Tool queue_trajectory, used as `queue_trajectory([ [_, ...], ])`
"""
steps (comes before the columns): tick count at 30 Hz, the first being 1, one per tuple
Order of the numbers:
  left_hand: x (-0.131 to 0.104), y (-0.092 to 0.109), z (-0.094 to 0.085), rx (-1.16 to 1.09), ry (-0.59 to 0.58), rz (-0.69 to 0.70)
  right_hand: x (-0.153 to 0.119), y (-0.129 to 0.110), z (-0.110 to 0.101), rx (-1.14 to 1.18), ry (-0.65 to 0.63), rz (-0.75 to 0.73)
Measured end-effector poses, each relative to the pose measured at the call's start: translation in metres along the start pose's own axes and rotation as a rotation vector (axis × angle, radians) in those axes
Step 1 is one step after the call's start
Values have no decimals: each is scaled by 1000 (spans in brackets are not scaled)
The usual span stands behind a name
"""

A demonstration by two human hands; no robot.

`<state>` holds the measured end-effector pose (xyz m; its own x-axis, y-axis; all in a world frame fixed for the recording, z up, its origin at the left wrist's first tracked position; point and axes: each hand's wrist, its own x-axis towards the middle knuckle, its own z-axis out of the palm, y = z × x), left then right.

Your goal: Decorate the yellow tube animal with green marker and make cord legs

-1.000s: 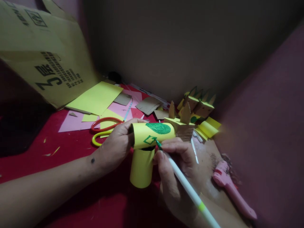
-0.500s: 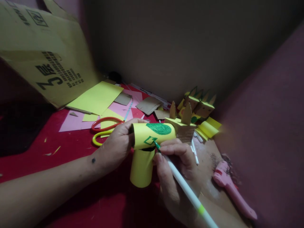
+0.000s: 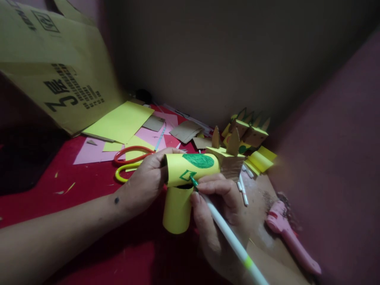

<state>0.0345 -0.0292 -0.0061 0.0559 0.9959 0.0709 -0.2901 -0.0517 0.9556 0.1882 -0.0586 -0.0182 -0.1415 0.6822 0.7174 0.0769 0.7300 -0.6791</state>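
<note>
Head view of a dim corner: dark wall (image 3: 208, 59) behind, pinkish wall (image 3: 341, 158) on the right, printed carton (image 3: 59, 43) leaning at the far left. Red surface (image 3: 89, 182) below, strewn with small scraps, and a tan patch (image 3: 264, 221) at its right, smudged and gritty, with a pink tool (image 3: 297, 245) lying across it. Toward the back, a jumble of yellow sheet (image 3: 118, 122), pink paper (image 3: 89, 154) and cardboard (image 3: 185, 132); at back right, brown-and-yellow crafts (image 3: 255, 135) close to the wall. Scissors (image 3: 135, 149), with one red loop and one yellow, just beyond the left grip (image 3: 148, 174).

In the middle, a yellow tube (image 3: 192, 168) on its side, left end clamped in the left grip, above an upright tube (image 3: 177, 209). Near its right end, a spiked cardboard piece (image 3: 231, 164); impossible to tell whether joined. Right grip (image 3: 233, 209) pinched around a white marker (image 3: 224, 228), green tip at the outlined diamond (image 3: 187, 175), under a filled green oval (image 3: 198, 160).
</note>
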Motion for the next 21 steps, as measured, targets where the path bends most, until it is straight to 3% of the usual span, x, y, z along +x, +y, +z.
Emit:
queue_trajectory([
  [11, 0, 4, 2, 19, 13, 5, 1, -1, 2, -25, 48, 17],
  [21, 1, 0, 0, 22, 2, 12, 1, -1, -1, 16, -17, -24],
])
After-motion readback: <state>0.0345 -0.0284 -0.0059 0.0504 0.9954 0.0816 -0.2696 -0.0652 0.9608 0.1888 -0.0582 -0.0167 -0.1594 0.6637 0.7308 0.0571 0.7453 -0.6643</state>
